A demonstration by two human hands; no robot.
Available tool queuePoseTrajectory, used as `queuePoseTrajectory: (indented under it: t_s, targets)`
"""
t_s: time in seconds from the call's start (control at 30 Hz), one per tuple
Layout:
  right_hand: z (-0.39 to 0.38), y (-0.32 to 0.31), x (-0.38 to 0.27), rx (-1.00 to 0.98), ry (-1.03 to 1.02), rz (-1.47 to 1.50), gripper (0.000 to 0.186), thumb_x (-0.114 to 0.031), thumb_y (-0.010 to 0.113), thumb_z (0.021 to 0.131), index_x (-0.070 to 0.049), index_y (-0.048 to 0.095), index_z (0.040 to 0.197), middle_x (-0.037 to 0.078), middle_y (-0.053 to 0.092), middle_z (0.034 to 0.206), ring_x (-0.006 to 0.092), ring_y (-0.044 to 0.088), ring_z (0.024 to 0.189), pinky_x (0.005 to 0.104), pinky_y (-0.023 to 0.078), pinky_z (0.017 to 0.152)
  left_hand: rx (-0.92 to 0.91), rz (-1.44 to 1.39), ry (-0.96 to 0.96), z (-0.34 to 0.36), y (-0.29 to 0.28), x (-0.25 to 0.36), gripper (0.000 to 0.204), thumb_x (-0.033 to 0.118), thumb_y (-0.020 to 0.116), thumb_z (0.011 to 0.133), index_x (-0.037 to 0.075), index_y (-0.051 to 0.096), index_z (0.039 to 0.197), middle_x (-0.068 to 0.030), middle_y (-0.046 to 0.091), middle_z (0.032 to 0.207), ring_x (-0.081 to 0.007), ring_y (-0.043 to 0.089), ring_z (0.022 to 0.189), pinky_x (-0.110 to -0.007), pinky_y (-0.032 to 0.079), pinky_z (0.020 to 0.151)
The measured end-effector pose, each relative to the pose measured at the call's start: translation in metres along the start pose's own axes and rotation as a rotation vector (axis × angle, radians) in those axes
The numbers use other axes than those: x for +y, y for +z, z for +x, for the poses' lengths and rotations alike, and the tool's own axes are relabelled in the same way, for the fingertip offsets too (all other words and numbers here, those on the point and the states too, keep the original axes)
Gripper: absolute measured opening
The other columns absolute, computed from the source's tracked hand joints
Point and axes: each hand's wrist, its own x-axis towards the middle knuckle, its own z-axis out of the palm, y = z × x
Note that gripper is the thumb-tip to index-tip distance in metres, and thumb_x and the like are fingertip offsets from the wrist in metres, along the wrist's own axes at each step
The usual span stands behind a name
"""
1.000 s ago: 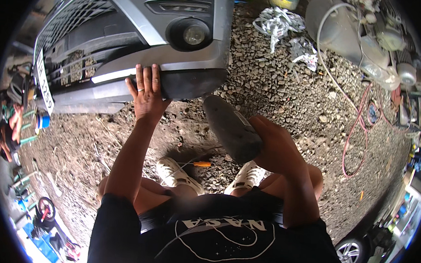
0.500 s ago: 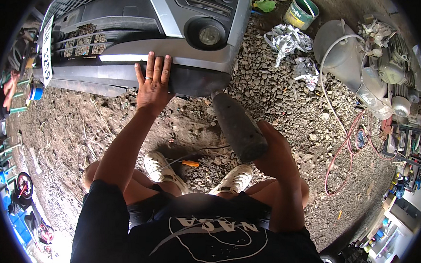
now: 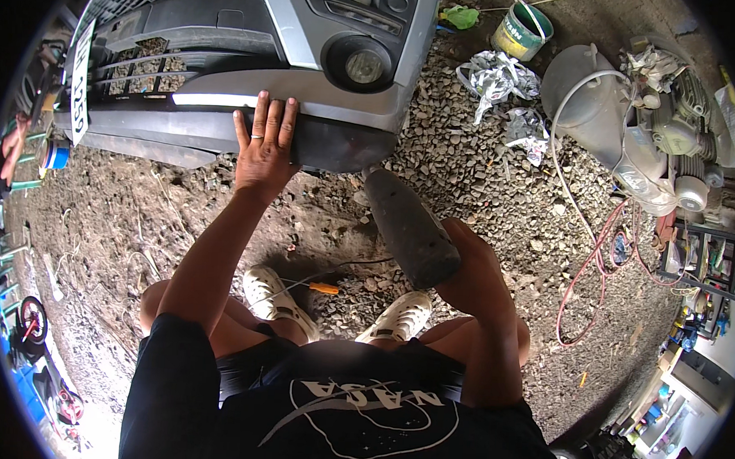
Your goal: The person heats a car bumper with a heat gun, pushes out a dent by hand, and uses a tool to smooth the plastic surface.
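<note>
A silver-grey and black car bumper [image 3: 340, 113] with a round fog lamp [image 3: 364, 66] lies at the upper left. My left hand [image 3: 266, 151] rests flat on its lower black edge, fingers stretched out over the grey trim, a ring on one finger. My right hand [image 3: 480, 271] is closed round the grip of a dark grey, barrel-shaped power tool [image 3: 412, 230] that looks like a heat gun. Its narrow front end is at the bumper's lower corner; I cannot tell whether it touches. The grip itself is hidden under the body and my fingers.
An orange-handled screwdriver [image 3: 324, 288] and a thin cable [image 3: 345, 265] lie by my shoes. Beyond the gravel stand a green and yellow bucket [image 3: 522, 33], crumpled paper [image 3: 497, 79], a grey drum-like container [image 3: 583, 91] and a red hose [image 3: 582, 300]. A shelf [image 3: 702, 260] is at far right.
The whole view has shifted slightly. My left hand stays flat on the bumper, and the tool in my right hand keeps nearly the same place at the corner.
</note>
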Motion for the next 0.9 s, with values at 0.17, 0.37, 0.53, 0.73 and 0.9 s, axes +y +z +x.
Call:
queuePoseTrajectory:
  t_s: [0.17,0.37,0.53,0.73,0.9]
  targets:
    - [-0.0002,-0.0014,-0.0005,-0.016,0.009,-0.002,0.043,-0.013,0.08,0.08,-0.009,0.064,0.119,0.015,0.069,0.11,0.0431,0.07,0.105,0.0492,0.057,0.086,0.045,-0.009,0.024,-0.001,0.0032,-0.0017,0.137,0.042,0.097,0.067,0.012,0.014,0.172,-0.0178,0.028,0.17,-0.0377,0.011,0.166,-0.074,0.015,0.126]
    - [-0.0028,-0.0013,0.0026,0.024,-0.008,-0.006,0.043,-0.015,0.079,0.08,-0.011,0.063,0.12,0.014,0.068,0.112,0.0426,0.069,0.105,0.051,0.057,0.085,0.024,-0.017,0.01,-0.0002,0.0014,0.0005,0.138,0.042,0.097,0.067,0.013,0.012,0.172,-0.0166,0.026,0.171,-0.0368,0.01,0.166,-0.073,0.013,0.127]
    - [-0.0037,-0.001,0.0058,0.024,-0.014,-0.001,0.048,-0.013,0.08,0.078,-0.011,0.064,0.122,0.014,0.068,0.111,0.0421,0.07,0.104,0.0506,0.057,0.085,0.017,-0.009,0.008,-0.0005,0.0009,0.0001,0.138,0.041,0.097,0.067,0.013,0.013,0.172,-0.017,0.026,0.171,-0.0366,0.01,0.166,-0.073,0.013,0.127]
    - [-0.0029,-0.0026,0.0037,0.019,-0.025,0.003,0.046,-0.013,0.079,0.078,-0.011,0.064,0.122,0.014,0.068,0.11,0.0422,0.07,0.102,0.0503,0.058,0.084,0.016,-0.024,0.005,-0.0002,0.0003,0.0016,0.136,0.038,0.096,0.068,0.013,0.013,0.172,-0.0174,0.027,0.171,-0.0367,0.01,0.166,-0.073,0.014,0.127]
    - [-0.0025,-0.0007,0.0061,0.048,-0.043,-0.018,0.042,-0.014,0.078,0.081,-0.01,0.064,0.121,0.015,0.068,0.111,0.043,0.07,0.103,0.0515,0.057,0.084,0.028,-0.003,-0.005,0.0005,-0.0009,0.0028,0.125,0.036,0.091,0.074,0.015,0.015,0.172,-0.0128,0.029,0.17,-0.0352,0.012,0.166,-0.074,0.015,0.127]
